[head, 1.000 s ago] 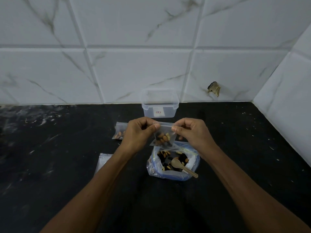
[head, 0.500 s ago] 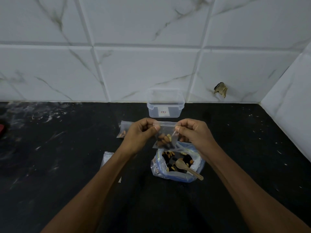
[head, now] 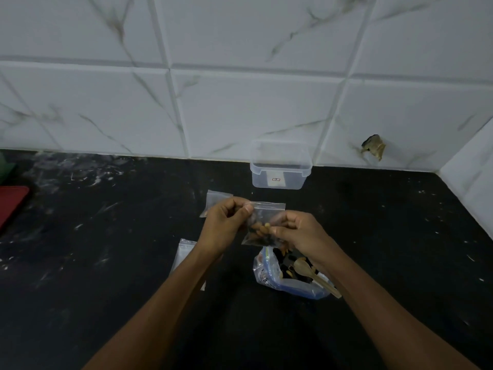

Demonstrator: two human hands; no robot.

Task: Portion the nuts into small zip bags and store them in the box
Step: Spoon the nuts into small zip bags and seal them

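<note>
Both hands' fingers (head: pixel 248 208) pinch a small clear zip bag (head: pixel 262 222) of mixed nuts; below them, a larger clear bag's (head: pixel 288 284) contents are half hidden.

We're over a black stone counter (head: pixel 106 276), streaked with pale scuffs. Beyond the hands rises a white marble-look tiled wall (head: pixel 240 102), grey-veined, with a chipped hole (head: pixel 373 150) off to the right, where a side wall (head: pixel 472 177) meets it. Light's dim.
</note>
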